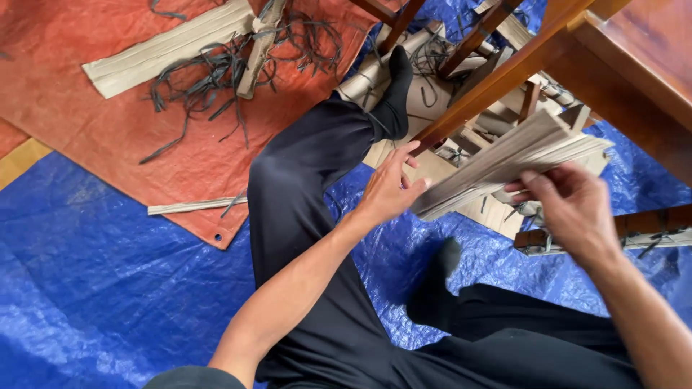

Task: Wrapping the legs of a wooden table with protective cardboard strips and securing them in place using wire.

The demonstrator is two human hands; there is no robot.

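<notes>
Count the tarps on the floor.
2. The orange tarp lies upper left, overlapping the blue tarp, which covers the lower left and runs under the legs to the right. Others may be hidden.

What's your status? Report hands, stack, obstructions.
Left hand and right hand both gripping the stack of pale strips. Stack held in the air, tilted. Wooden table leg close behind it; blue tarp underfoot.
</notes>
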